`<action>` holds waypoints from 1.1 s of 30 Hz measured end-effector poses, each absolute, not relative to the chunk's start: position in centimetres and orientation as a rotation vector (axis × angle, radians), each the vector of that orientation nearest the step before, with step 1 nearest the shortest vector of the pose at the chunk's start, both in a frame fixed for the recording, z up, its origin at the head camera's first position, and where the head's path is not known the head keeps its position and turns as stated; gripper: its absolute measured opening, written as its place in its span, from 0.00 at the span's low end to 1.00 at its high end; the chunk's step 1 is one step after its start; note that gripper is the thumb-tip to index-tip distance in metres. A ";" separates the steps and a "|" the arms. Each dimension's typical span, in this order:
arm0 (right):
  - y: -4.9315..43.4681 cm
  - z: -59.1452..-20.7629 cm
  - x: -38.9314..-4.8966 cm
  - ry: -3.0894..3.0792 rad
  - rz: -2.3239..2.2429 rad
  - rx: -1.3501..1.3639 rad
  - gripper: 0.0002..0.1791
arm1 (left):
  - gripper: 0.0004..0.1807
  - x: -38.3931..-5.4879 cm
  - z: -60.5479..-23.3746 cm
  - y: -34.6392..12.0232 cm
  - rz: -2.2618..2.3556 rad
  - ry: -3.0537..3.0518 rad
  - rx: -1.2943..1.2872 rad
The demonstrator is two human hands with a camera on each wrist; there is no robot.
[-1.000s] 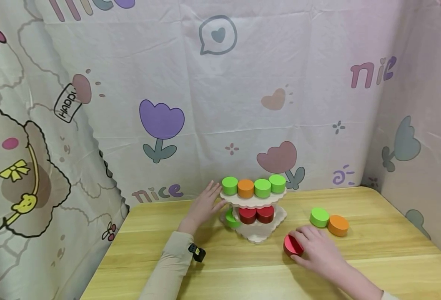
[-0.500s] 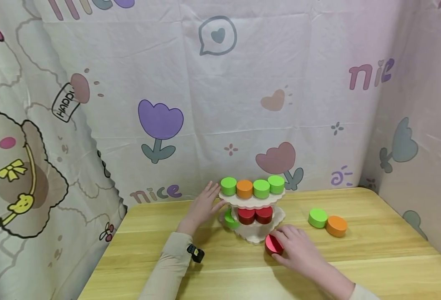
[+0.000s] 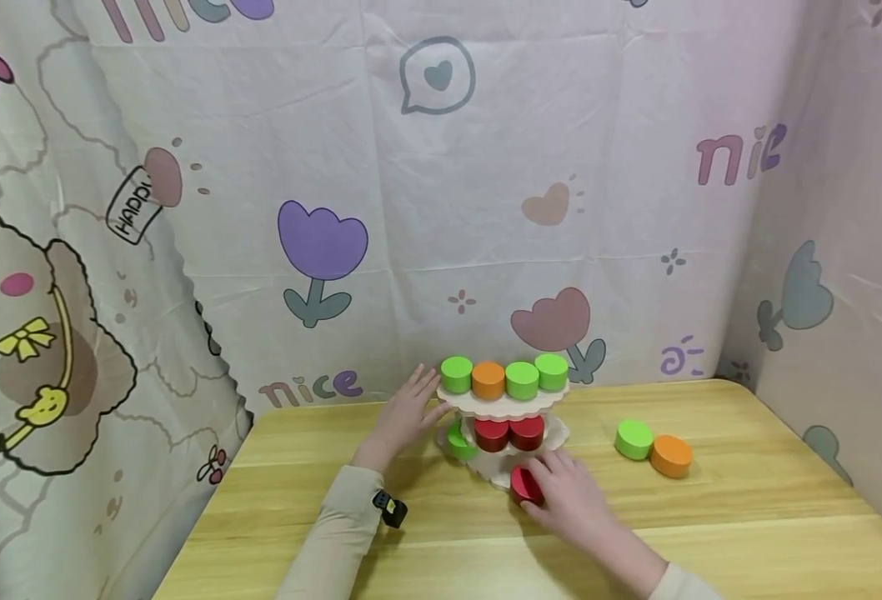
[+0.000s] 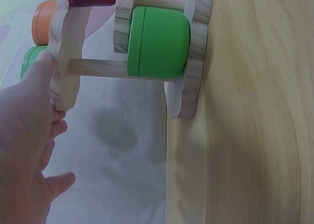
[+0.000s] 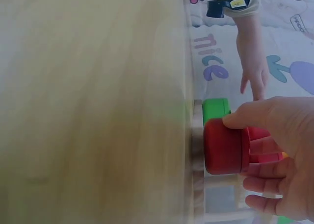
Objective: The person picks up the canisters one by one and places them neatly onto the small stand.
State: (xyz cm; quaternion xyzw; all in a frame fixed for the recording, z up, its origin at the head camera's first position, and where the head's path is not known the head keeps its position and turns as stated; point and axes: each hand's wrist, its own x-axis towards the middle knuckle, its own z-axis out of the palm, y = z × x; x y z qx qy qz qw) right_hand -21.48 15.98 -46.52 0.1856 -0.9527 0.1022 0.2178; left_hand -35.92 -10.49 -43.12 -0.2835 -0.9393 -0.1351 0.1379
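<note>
A wooden tiered stand with scalloped shelves [image 3: 507, 408] stands near the back of the table. Green and orange round blocks line its top shelf, such as the orange block [image 3: 488, 381]. Two red blocks [image 3: 491, 436] sit on the tier below, and a green block [image 4: 159, 42] lies on the bottom board at the left. My left hand [image 3: 405, 417] touches the top shelf's left edge, fingers mostly straight. With thumb and fingers, my right hand [image 3: 572, 502] pinches a red round block [image 5: 223, 146] at the front of the bottom board.
Right of the stand, a loose green block [image 3: 633, 440] and an orange block [image 3: 671, 457] lie side by side on the wooden table [image 3: 756, 500]. A printed cloth [image 3: 441, 208] hangs behind the table and along both sides.
My right hand has carried the red block leftward, from the table right of the stand to the front of its bottom board. The left hand has stayed at the top shelf.
</note>
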 end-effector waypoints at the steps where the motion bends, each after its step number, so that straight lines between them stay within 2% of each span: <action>1: 15.8 -46.5 -21.5 -2.640 0.301 0.502 0.29 | 0.38 -35.9 -43.1 -10.5 -0.388 -2.717 -0.820; 19: 12.8 -46.7 -21.4 -2.587 0.282 0.375 0.26 | 0.39 -35.9 -43.2 -10.6 -0.387 -2.713 -0.826; 26: 12.1 -47.1 -21.6 -2.576 0.260 0.284 0.19 | 0.39 -35.9 -43.3 -10.5 -0.386 -2.707 -0.818; 33: 12.0 -47.1 -21.6 -2.575 0.241 0.275 0.17 | 0.38 -36.1 -43.4 -10.5 -0.397 -2.710 -0.818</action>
